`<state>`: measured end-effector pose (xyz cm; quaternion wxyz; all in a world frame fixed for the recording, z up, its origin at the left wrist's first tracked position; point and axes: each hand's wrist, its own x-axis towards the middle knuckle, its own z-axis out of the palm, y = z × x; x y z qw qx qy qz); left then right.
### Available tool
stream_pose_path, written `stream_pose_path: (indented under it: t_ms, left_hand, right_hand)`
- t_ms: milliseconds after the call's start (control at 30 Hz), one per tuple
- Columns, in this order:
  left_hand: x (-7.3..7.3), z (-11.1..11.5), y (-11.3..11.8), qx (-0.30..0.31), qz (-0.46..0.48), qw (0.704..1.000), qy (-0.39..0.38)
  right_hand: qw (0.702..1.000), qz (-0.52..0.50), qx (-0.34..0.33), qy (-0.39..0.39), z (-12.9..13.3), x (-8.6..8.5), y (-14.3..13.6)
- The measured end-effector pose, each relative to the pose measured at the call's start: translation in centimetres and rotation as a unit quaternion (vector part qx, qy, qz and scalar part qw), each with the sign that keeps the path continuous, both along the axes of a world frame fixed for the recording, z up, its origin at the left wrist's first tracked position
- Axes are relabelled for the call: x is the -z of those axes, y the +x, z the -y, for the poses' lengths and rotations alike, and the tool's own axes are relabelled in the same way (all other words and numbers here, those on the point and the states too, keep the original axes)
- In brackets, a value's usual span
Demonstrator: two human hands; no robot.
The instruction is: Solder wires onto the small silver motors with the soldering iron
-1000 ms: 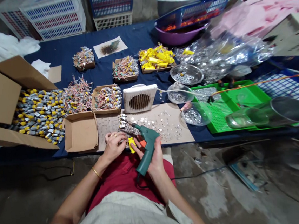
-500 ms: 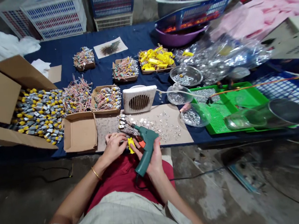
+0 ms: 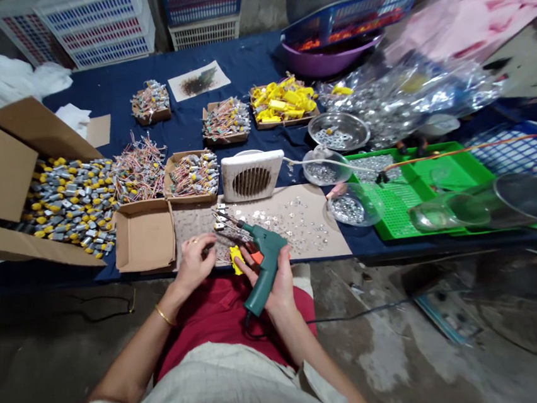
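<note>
My right hand (image 3: 280, 283) is wrapped round a green soldering gun (image 3: 267, 262) with an orange trigger, its tip pointing up and left over the cardboard sheet. At that hand's fingertips is a yellow plastic piece (image 3: 237, 259), apparently pinched by them. My left hand (image 3: 196, 257) is just left of the yellow piece and apart from it. Its fingers are curled together; a dark spot shows between them, and what they hold, if anything, I cannot make out. Small metal-and-white parts (image 3: 220, 215) stand in a row by the gun's tip.
An empty-looking cardboard tray (image 3: 144, 237) lies left of the cardboard sheet (image 3: 299, 224), which carries scattered metal bits. Behind stands a white vent fan (image 3: 253, 176). A carton of small motors (image 3: 71, 201) is at left; a green basket (image 3: 396, 214) and bowls of metal parts (image 3: 348, 209) are at right.
My left hand has drawn back leftward, away from the yellow piece. My right hand keeps the soldering gun almost where it was. The whole view has shifted slightly.
</note>
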<state>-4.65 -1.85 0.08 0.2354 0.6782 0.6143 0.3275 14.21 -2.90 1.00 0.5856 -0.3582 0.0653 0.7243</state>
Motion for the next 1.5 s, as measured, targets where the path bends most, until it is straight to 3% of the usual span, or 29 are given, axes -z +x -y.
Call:
stream_pose_path:
  t_ms: [100, 267, 433, 600, 800, 933, 1067, 1167, 1400, 1500]
  left_hand:
    - [0.2, 1.7, -2.0, -0.063, 0.029, 0.997, 0.017]
    - [1.3, 3.7, -2.1, -0.026, -0.01, 0.999, -0.037]
    - [1.9, 2.4, -1.3, -0.012, -0.064, 0.996, -0.063]
    - [1.9, 1.5, -1.6, 0.02, -0.057, 0.996, -0.069]
    - [2.0, 1.2, -0.2, 0.005, 0.093, 0.988, -0.122]
    - [2.4, 1.1, 1.4, -0.009, 0.27, 0.947, -0.174]
    - [2.7, 1.4, 2.3, -0.023, 0.379, 0.9, -0.215]
    - [2.9, 1.4, 2.8, -0.035, 0.397, 0.887, -0.232]
    - [3.1, 0.3, 4.5, -0.09, 0.366, 0.905, -0.199]
    - [2.6, -0.1, 4.6, -0.1, 0.421, 0.879, -0.198]
  right_hand:
    - [1.0, 0.004, 0.003, -0.01, -0.1, 0.0, 0.1]
    - [1.0, 0.014, -0.011, 0.01, -0.2, -0.1, -0.2]
    - [1.0, 0.025, -0.009, 0.015, 0.1, -0.1, 0.0]
    - [0.998, 0.058, 0.024, 0.011, 0.4, 0.6, 0.3]
    - [0.998, 0.063, 0.018, 0.013, 0.1, 0.8, -0.6]
    - [0.998, 0.058, 0.031, 0.024, -0.1, 0.4, -1.0]
    - [0.997, 0.057, 0.027, 0.034, -0.1, 0.4, -1.1]
    - [0.998, 0.05, 0.03, 0.036, -0.2, 0.6, -0.9]
    - [0.998, 0.037, 0.022, 0.043, -0.4, 0.0, -0.5]
    - [0.997, 0.035, 0.023, 0.057, -0.3, -0.7, 0.4]
